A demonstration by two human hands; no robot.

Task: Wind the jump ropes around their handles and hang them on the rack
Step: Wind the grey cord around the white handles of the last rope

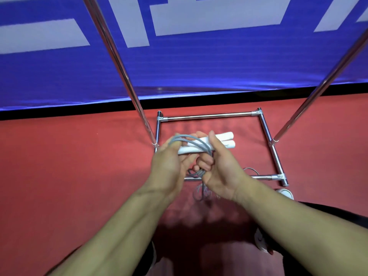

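Observation:
Two white jump rope handles [227, 140] lie side by side, held level above the rack's base. My right hand [219, 168] grips them from below, thumb up against their near side. Grey rope [196, 141] loops over the handles' left part. My left hand [169, 162] pinches the loops at the left end. More grey rope [200, 191] hangs in a bundle under my hands toward the floor. The chrome rack [209, 116] stands in front of me, its two uprights [119, 62] rising out of view; its top bar is not visible.
Red floor mat [69, 166] lies all around. A blue banner with pale shapes [199, 56] covers the wall behind the rack. The rack's base tubes [275, 156] form a rectangle on the floor. White shoes [285, 193] show at lower right.

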